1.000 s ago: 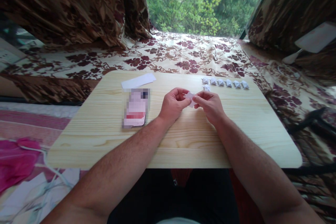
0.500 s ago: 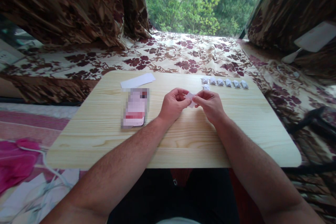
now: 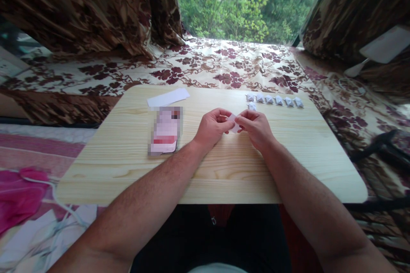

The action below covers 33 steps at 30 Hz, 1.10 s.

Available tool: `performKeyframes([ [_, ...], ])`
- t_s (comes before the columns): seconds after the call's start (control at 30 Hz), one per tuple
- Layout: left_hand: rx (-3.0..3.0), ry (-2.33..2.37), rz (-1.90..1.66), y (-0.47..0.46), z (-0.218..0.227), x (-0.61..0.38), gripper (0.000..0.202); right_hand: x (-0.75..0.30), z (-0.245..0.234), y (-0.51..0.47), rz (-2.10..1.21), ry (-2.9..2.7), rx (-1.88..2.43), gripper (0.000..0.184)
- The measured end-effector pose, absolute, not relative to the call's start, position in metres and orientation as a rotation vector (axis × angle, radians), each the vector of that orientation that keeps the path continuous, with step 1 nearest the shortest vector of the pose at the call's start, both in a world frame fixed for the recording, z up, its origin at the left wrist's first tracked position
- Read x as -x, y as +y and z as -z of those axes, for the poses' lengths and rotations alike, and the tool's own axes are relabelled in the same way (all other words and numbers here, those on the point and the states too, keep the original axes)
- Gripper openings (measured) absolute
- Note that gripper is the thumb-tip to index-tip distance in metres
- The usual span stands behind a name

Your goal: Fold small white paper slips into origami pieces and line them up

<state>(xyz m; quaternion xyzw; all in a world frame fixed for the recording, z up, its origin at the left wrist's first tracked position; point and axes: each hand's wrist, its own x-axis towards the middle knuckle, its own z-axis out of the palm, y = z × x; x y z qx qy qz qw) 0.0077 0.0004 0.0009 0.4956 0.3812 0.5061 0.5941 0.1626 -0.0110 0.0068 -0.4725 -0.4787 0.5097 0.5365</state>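
Observation:
A small piece of white paper (image 3: pixel 235 127) is pinched between my two hands over the middle of the table. My left hand (image 3: pixel 214 126) grips its left side, thumb against fingers. On the other side my right hand (image 3: pixel 254 125) has thumb and fingertips closed on it. The fingers cover much of the paper, so its exact folds cannot be made out. Just beyond the right hand sits one small folded white paper piece (image 3: pixel 252 106), and behind it runs a row of several similar folded pieces (image 3: pixel 269 100).
Flat white paper strips (image 3: pixel 168 97) lie at the table's back left. A phone-like object (image 3: pixel 165 130), blurred out, lies in front of them. The wooden table (image 3: pixel 105 170) borders a flower-patterned cloth ledge (image 3: pixel 230 62). White cables (image 3: pixel 59 198) and papers lie at lower left.
Both hands stay in nearly the same place, still pinching the paper. The fingers and the paper between them have shifted very slightly.

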Motion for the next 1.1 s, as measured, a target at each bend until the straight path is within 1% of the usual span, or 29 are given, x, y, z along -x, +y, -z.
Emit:
performKeyframes([
  [0.13, -1.114, 0.899, -1.139, 0.0013, -0.0020, -0.0068, 0.023, -0.1641, -0.0087, -0.0126, -1.187, -1.150, 1.131, 0.020],
  [0.37, -1.113, 0.882, -1.165, 0.0029, -0.0012, -0.0053, 0.023, -0.1638, -0.0125, -0.0140, -1.136, -1.175, 1.142, 0.018],
  [0.7, -1.125, 0.905, -1.184, 0.0024, -0.0032, -0.0056, 0.023, -0.1653, -0.0106, -0.0135, -1.109, -1.222, 1.143, 0.024],
  [0.87, -1.254, 0.942, -1.223, 0.0032, -0.0024, -0.0033, 0.025, -0.1649, -0.0079, -0.0113, -1.048, -1.287, 1.150, 0.029],
  [1.1, -1.348, 1.031, -1.272, 0.0028, 0.0003, -0.0036, 0.025, -0.1622, -0.0049, -0.0106, -0.958, -1.322, 1.189, 0.028],
])
